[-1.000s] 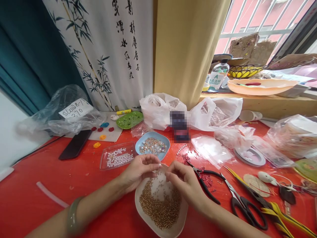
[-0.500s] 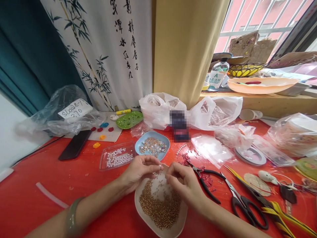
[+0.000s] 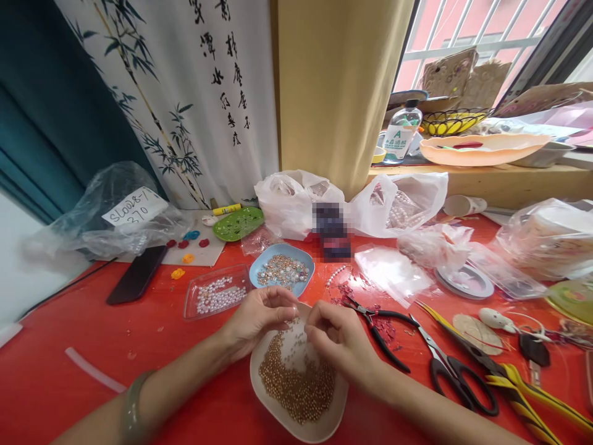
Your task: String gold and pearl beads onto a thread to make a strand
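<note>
My left hand (image 3: 266, 315) is over the far left rim of a white bowl (image 3: 260, 395), thumb and fingers pinched together. Tiny beads seem to show at its fingertips, but what it grips is too small to make out. My right hand (image 3: 340, 340) is closed in a pinch over the bowl's right side, a short gap from the left, and its fingertips hide anything held. Small gold beads (image 3: 299, 392) lie heaped in the near part of the bowl, with a thinner scatter toward the far side. A greenish bangle (image 3: 134, 405) circles my left forearm.
Beyond the bowl stand a blue dish (image 3: 306, 259) of mixed beads and a clear tray (image 3: 189, 303) of white pearl beads. At right lie black-handled pliers (image 3: 386, 349), scissors (image 3: 451, 368) and yellow-black pliers (image 3: 495, 368). Plastic bags (image 3: 287, 201) line the table's back.
The whole view has shifted slightly, so everything sits a little further left and higher. Both hands keep nearly the same pinched pose over the bowl.
</note>
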Demonstrator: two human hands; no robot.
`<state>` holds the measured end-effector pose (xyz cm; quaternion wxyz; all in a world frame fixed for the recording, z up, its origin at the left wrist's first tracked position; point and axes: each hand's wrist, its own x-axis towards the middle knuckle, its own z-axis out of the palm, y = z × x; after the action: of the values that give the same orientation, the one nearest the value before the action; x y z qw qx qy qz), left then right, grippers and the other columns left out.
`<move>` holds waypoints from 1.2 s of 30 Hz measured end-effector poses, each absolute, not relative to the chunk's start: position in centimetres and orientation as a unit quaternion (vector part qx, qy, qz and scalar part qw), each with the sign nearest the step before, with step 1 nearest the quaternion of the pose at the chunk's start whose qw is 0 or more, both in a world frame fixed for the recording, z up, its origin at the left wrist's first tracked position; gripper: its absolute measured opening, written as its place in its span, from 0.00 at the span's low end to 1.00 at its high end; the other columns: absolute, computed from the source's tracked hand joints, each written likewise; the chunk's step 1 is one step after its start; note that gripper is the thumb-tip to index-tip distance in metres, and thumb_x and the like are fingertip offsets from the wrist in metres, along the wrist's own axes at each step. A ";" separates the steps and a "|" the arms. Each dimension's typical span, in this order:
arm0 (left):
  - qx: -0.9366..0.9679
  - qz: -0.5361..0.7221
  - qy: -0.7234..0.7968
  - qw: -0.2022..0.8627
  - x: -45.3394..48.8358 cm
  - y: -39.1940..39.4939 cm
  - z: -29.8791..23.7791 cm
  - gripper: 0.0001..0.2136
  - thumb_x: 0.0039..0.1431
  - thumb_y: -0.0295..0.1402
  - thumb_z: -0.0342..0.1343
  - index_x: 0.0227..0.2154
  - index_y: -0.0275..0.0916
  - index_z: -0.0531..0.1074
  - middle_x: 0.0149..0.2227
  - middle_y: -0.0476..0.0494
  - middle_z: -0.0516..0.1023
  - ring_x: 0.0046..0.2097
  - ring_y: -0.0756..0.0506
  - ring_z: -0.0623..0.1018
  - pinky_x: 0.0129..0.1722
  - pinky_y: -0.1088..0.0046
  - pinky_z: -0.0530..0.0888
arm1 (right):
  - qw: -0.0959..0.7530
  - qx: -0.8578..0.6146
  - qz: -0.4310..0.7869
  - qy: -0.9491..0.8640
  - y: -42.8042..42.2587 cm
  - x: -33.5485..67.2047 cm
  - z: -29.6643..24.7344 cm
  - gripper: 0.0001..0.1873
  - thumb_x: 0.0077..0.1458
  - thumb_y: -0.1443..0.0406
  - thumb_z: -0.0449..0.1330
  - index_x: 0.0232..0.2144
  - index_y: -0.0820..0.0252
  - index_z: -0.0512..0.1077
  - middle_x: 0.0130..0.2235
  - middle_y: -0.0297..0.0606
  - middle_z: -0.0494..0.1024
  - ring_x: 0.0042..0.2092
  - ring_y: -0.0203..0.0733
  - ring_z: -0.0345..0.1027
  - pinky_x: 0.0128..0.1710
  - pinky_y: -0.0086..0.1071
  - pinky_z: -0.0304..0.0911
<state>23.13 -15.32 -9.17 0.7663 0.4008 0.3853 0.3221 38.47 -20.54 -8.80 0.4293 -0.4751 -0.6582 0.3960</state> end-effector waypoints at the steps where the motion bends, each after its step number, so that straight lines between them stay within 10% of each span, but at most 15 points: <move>1: 0.399 0.321 0.385 0.768 23.1 -15.3 -9.2 0.09 0.34 0.26 0.65 0.22 0.34 0.71 0.21 0.51 0.73 0.22 0.56 0.70 0.22 0.82 0.64 | 0.429 -0.475 0.394 -0.659 -20.6 38.5 -8.8 0.06 0.41 0.71 0.47 0.16 0.60 0.57 0.17 0.27 0.60 0.20 0.30 0.52 0.18 0.23 0.49; 36: 0.428 0.317 0.364 0.764 23.0 -15.5 -9.3 0.07 0.36 0.26 0.64 0.21 0.33 0.72 0.23 0.47 0.75 0.25 0.54 0.72 0.26 0.80 0.66 | 0.429 -0.477 0.404 -0.652 -20.4 38.6 -9.1 0.05 0.40 0.70 0.47 0.17 0.60 0.57 0.17 0.29 0.60 0.19 0.31 0.51 0.18 0.25 0.48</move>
<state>23.01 -15.51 -9.29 0.7636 0.4285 0.3641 0.3174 38.56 -20.42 -9.11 0.4287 -0.4773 -0.6522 0.4039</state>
